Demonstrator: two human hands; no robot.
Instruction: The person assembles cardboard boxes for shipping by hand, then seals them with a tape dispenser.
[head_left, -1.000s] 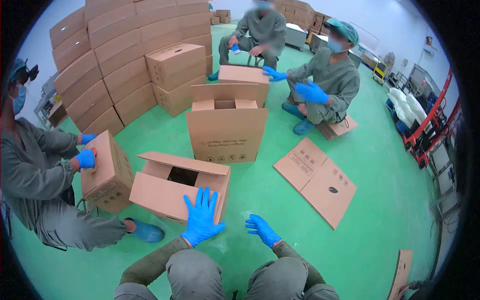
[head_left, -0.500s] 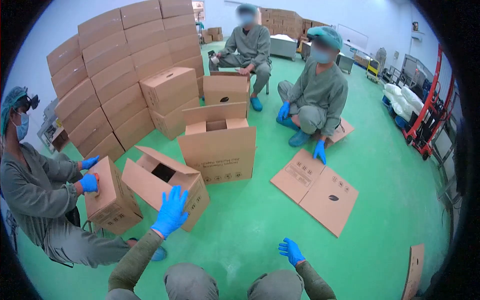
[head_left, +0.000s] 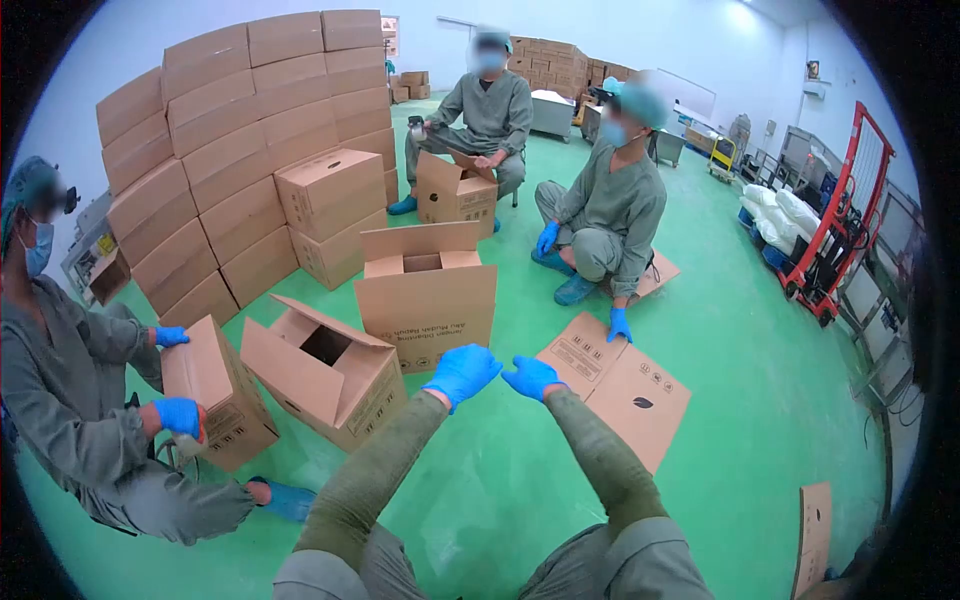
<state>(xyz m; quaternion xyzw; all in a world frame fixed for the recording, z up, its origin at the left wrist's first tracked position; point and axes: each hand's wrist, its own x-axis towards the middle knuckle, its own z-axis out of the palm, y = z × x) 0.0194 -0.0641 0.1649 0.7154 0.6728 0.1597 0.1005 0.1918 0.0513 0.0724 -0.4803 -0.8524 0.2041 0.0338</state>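
My left hand (head_left: 463,376), in a blue glove, is held out in front with its fingers curled, just before the open upright carton (head_left: 430,310). Close to its right is my right hand (head_left: 530,377), also gloved and curled, near the left edge of a flat folded carton (head_left: 640,402) on the floor. A small gap separates the two hands. Whether anything thin is between the fingers cannot be made out. Left of my left hand, a second open carton (head_left: 365,405) stands tilted with its flaps up.
At the left a seated person (head_left: 70,380) holds a closed carton (head_left: 222,390). Another person (head_left: 620,200) squats, touching the flat carton. A third (head_left: 485,110) sits behind a small carton (head_left: 455,195). Stacked cartons (head_left: 220,130) rise at back left; a red lifter (head_left: 840,210) stands right.
Both my hands have moved forward and inward, close together, and their spread fingers have curled. The left person's gloved hand has moved down the carton's side. The seated person's carton at the back is turned.
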